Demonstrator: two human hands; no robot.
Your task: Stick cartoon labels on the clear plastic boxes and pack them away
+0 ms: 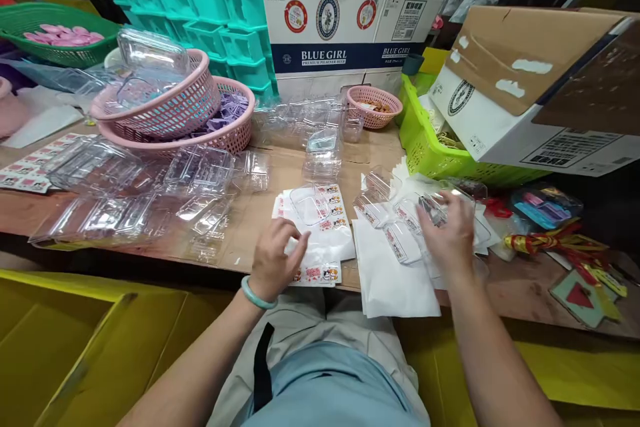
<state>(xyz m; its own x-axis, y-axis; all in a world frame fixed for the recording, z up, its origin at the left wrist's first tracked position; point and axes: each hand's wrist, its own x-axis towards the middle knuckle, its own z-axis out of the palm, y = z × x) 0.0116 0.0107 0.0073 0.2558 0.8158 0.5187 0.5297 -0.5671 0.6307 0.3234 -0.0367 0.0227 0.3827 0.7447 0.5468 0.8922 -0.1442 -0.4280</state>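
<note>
My blue shirt [335, 387] faced animal-sticker sheets [334, 221] by the surface's [240, 243] near edge, likely for reach; my left hand [277, 252] hovered empty, my right hand [450, 230] over plastic packs [400, 240], grip unclear.

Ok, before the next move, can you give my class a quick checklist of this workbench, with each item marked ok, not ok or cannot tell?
1. Clear lid lying on the sticker sheet: ok.
2. Printed stickers showing on that sheet: ok, a column shows along its right side.
3. Left hand beside the sheet: ok, it is just in front of the lid.
4. Right hand free: cannot tell; it is blurred over clear plastic, so its grip is unclear.
5. Labelled clear pieces kept apart: not ok, some overlap around the white paper.
6. More clear containers on the bench: ok, grouped at the left.
</note>
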